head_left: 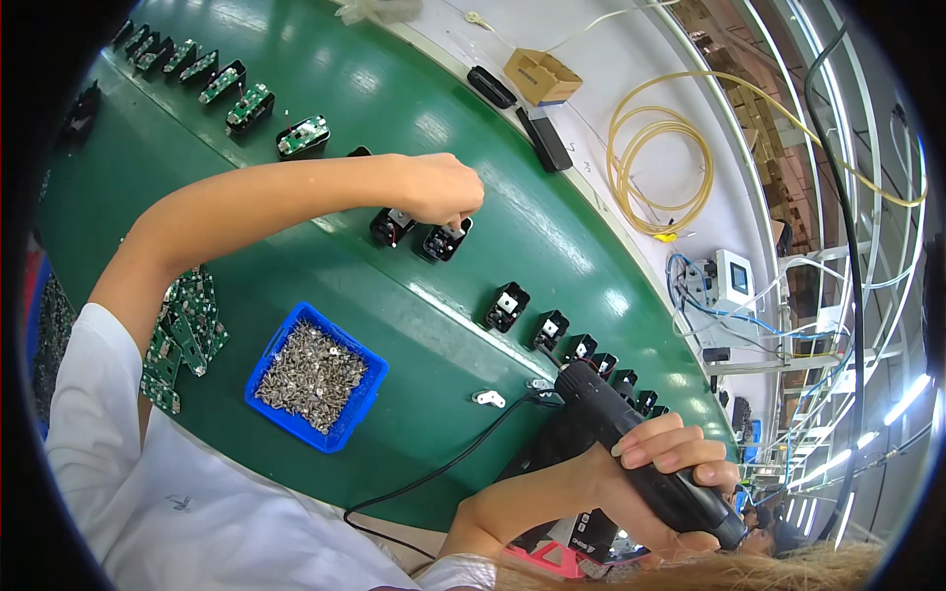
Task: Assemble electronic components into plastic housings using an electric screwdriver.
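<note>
My left hand (445, 190) reaches across the green bench, its fingers bent and pressed together at the top of a small black housing (445, 242). What they pinch, if anything, is hidden under them. A second black housing (391, 227) stands just left of it, partly behind my forearm. In my right hand (675, 463) is a black electric screwdriver (601, 402), held with the fingers wrapped round its body. Its front end points up and left, toward another black housing (550, 329) with a pale part inside. One more such housing (506, 306) stands beside that one.
A blue tray (371, 379) of small metal screws sits near me, with loose green circuit boards (197, 320) to its left. Housings with green boards (302, 137) line the far left. A black cable (443, 468) crosses the near bench. Behind lie a coiled yellow hose (705, 163) and cardboard box (542, 77).
</note>
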`<state>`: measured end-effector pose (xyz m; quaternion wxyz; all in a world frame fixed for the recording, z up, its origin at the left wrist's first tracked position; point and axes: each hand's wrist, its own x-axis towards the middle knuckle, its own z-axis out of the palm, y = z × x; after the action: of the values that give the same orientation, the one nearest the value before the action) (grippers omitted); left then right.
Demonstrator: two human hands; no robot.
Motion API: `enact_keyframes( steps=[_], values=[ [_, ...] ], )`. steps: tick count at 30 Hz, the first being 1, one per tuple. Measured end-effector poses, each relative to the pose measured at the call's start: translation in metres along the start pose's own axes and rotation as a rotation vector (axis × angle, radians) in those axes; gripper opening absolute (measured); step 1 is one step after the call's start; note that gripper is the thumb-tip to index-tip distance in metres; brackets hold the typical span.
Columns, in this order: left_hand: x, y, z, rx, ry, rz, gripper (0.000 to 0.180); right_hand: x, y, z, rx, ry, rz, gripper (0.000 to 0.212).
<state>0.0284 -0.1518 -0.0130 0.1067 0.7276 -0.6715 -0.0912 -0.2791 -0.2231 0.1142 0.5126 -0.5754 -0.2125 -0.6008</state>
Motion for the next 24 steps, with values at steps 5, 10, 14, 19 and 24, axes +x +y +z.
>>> enact_keyframes(
  steps=[5, 10, 14, 19, 24],
  values=[
    [-0.009, 0.004, 0.007, -0.004, 0.005, -0.062, 0.018, 0.000, 0.003, 0.000, -0.004, -0.004, 0.024, 0.063],
    [-0.017, 0.005, 0.010, -0.059, 0.064, -0.123, 0.016, 0.001, 0.003, 0.002, 0.008, -0.015, 0.027, 0.062],
    [-0.015, 0.007, 0.009, -0.147, 0.240, -0.129, 0.017, -0.001, 0.001, 0.004, -0.020, -0.065, 0.055, 0.063],
    [-0.003, 0.001, 0.004, 0.079, 0.063, -0.089, 0.023, -0.003, -0.002, 0.008, 0.003, -0.038, 0.022, 0.063],
    [-0.009, 0.008, -0.011, -0.112, -0.109, -0.145, 0.025, -0.005, -0.003, 0.006, 0.003, 0.004, -0.017, 0.066]
  ],
)
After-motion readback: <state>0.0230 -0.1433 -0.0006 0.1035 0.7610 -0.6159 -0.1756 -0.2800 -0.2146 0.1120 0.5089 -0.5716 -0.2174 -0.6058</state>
